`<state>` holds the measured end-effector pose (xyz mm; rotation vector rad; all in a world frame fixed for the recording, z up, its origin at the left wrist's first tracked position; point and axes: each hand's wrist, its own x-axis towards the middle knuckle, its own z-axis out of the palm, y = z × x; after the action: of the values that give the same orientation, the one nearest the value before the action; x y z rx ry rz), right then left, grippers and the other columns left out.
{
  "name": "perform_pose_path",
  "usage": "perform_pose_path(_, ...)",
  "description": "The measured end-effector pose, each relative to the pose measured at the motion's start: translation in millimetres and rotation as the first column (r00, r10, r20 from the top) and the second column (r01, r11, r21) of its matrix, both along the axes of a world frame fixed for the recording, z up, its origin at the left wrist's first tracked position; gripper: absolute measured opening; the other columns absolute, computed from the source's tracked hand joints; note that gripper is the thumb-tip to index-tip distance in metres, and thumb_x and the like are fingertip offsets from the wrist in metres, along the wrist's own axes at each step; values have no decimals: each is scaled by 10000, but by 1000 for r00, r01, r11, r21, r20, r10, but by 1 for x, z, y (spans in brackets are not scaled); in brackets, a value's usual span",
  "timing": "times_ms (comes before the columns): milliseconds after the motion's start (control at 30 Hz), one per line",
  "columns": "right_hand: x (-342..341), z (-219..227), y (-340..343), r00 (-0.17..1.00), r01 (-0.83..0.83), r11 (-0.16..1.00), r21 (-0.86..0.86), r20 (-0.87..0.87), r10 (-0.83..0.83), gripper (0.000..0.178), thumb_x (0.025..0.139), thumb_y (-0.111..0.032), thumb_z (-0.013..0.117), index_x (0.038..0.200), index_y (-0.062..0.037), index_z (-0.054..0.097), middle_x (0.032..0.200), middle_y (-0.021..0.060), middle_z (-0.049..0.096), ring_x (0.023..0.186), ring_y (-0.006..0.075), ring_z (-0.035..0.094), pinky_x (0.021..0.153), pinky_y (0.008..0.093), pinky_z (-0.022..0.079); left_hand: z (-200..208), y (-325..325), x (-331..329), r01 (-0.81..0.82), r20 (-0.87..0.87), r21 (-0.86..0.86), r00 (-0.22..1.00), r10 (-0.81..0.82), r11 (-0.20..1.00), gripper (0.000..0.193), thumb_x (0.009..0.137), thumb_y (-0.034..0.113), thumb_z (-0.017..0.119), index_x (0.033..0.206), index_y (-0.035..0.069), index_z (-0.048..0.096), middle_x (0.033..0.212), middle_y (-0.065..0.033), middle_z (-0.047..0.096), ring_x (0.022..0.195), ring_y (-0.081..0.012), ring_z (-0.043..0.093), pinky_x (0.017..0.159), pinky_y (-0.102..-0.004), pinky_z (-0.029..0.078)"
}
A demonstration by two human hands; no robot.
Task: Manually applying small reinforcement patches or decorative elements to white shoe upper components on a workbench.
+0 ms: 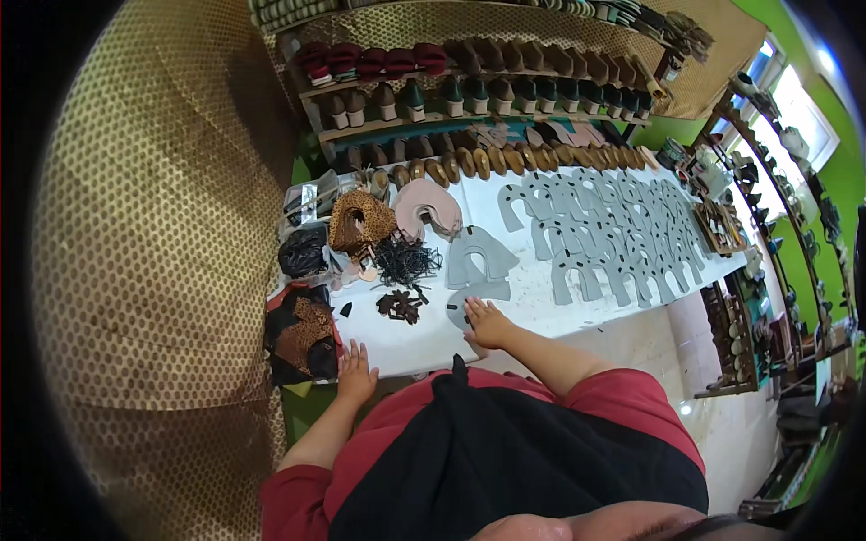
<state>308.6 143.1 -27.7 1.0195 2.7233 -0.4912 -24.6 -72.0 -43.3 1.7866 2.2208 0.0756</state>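
Observation:
My left hand (pixel 357 373) rests with fingers stretched out on the front edge of the white table (pixel 388 338). Farther right, my right hand (pixel 487 323) lies with fingers spread on a curved grey shoe-upper piece (pixel 460 302). Just beyond it is a stack of grey U-shaped pieces (pixel 476 258) with small dark marks on them. To the left sit a heap of thin black strips (pixel 404 261) and a smaller pile of dark brown bits (pixel 400 307). One small black piece (pixel 346 309) lies alone nearer my left hand.
Rows of grey pieces (pixel 595 225) cover the table's right half. Pink pieces (pixel 424 203), leopard-print pieces (pixel 361 219) and a black bag (pixel 303 252) crowd the left. Leopard-print scraps (pixel 305 335) lie beside my left hand. Shelves of shoes (pixel 478 97) stand behind; racks (pixel 767 189) stand right.

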Motion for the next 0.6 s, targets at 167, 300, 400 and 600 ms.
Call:
perform_pose_path(167, -11, 17, -13, 990, -86, 996, 11, 117, 84, 733, 992, -453, 446, 1510, 36, 272, 1609, 234, 202, 1487, 373, 229, 1193, 506, 221, -1, -4, -16, 66, -8, -53, 998, -66, 996, 792, 915, 346, 601, 1556, 69, 229, 1642, -193, 115, 1504, -397, 151, 1204, -511, 175)
perform_pose_path(300, -15, 26, 2, 976, -51, 986, -156, 200, 82, 682, 999, -448, 425, 1491, 14, 328, 1609, 209, 225, 1483, 348, 252, 1174, 542, 252, -4, -16, -27, 169, 16, -26, 986, -169, 985, 779, 917, 325, 600, 1560, 94, 227, 1643, -182, 117, 1502, -397, 158, 1198, -513, 193)
perform_pose_path(400, -21, 34, -4, 956, -38, 986, -162, 282, 83, 627, 992, -429, 438, 1435, 14, 416, 1595, 205, 265, 1456, 334, 311, 1154, 579, 267, -8, -18, -36, 205, 10, -9, 979, -205, 979, 778, 918, 310, 600, 1563, 100, 219, 1645, -179, 112, 1503, -397, 157, 1198, -512, 196)
perform_pose_path(600, -29, 39, 37, 933, -4, 918, -396, 330, 147, 575, 988, -353, 435, 1462, -30, 401, 1578, 159, 325, 1370, 397, 420, 1127, 412, 356, -7, -20, -42, 244, 17, -41, 970, -243, 969, 789, 911, 291, 609, 1567, 110, 209, 1648, -178, 100, 1504, -398, 151, 1198, -511, 193)
